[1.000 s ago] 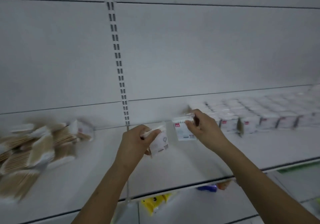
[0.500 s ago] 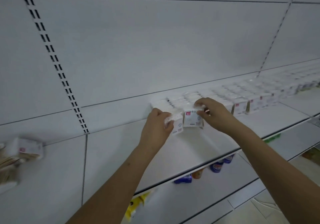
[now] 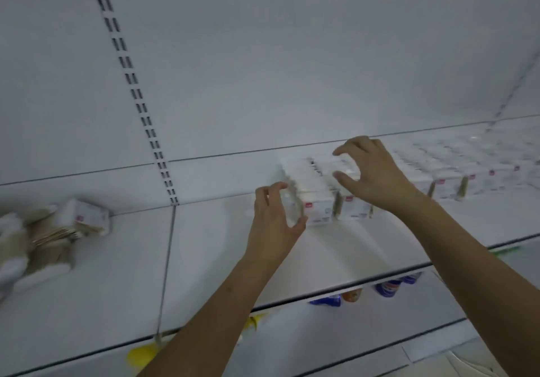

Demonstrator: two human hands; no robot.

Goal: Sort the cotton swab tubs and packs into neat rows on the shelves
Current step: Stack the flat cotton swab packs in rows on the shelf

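Two packs that the hands carried a second ago, one in each, are no longer held: in the head view both now seem to stand at the left end of the row of packs (image 3: 318, 198) against the back of the shelf (image 3: 204, 259), though blur keeps me from telling exactly which ones they are. The left hand (image 3: 274, 224) sits at that end of the row with its fingers (image 3: 270, 191) loosely curled and spread, thumb touching or just beside the front corner of the end pack (image 3: 317, 211), holding nothing. The right hand (image 3: 377, 172) hovers over the top of the row, fingers wide and empty. By my reading, the placing is done and this is the squaring-up: pressing the new packs flush so the row continues straight toward the right, where more packs (image 3: 479, 172) line the back panel. Much remains, I judge, since a loose heap of swab packs (image 3: 49, 233) lies well apart at the far left of the same shelf, tumbled and unsorted. Between heap and row the shelf is bare, so nothing blocks further trips. On the shelf below, coloured bottles (image 3: 387, 286) and something yellow (image 3: 140, 356) peek out, away from the work.
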